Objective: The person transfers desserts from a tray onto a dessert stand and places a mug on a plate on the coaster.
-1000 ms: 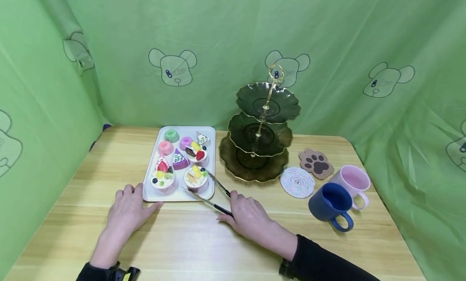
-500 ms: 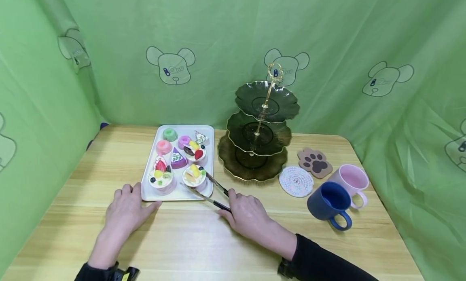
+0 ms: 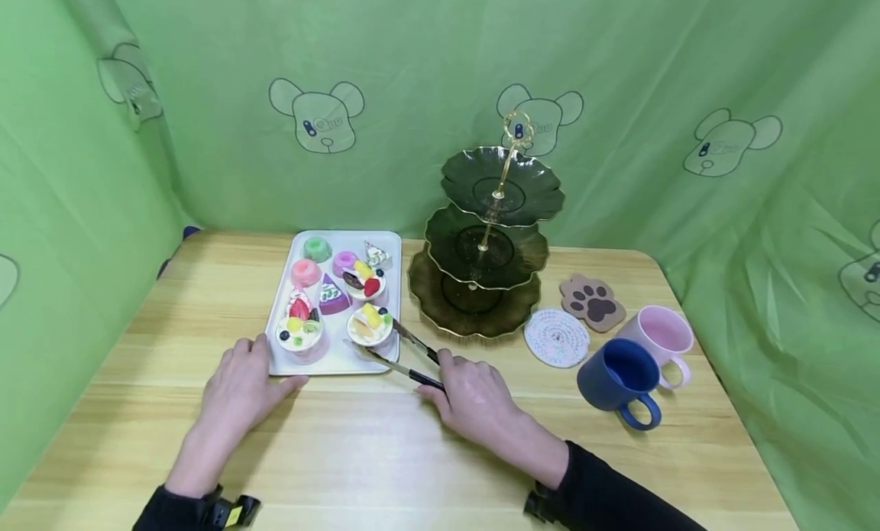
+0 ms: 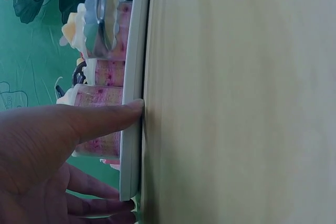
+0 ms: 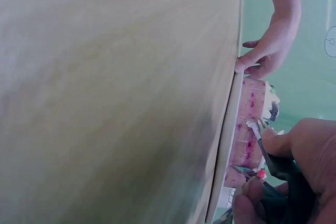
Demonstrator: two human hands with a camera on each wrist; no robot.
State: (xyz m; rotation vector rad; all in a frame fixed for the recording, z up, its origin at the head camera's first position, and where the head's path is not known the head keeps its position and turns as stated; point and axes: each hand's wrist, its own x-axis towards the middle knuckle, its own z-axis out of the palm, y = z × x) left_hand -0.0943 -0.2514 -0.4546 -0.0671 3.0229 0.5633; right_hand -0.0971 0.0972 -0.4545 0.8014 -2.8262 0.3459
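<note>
My right hand (image 3: 474, 401) grips black-handled metal tongs (image 3: 412, 374). The tongs' arms stand on either side of a fruit-topped dessert cup (image 3: 370, 325) near the front right corner of a white tray (image 3: 337, 367). In the right wrist view, the tong tips are beside the pink-layered cups, partly hidden by fingers. My left hand (image 3: 241, 386) touches the tray's front left corner. Its thumb lies against the front edge, and the other fingers reach along the left side. Other dessert cups (image 3: 301, 334), a purple cake slice (image 3: 333, 294) and small ring-shaped sweets (image 3: 305, 272) share the tray.
Right of the tray stands a three-tier dark stand (image 3: 474, 298) with a gold handle. Further right are a round woven coaster (image 3: 557, 338), a paw-shaped coaster (image 3: 593, 302), a blue mug (image 3: 615, 378) and a pink mug (image 3: 660, 332). Green cloth (image 3: 412, 42) surrounds the table.
The tongs' arms have drawn a little closer around the front right cup, which has shifted slightly toward the tray's right edge. My left hand keeps its place. The head view has shifted slightly.
</note>
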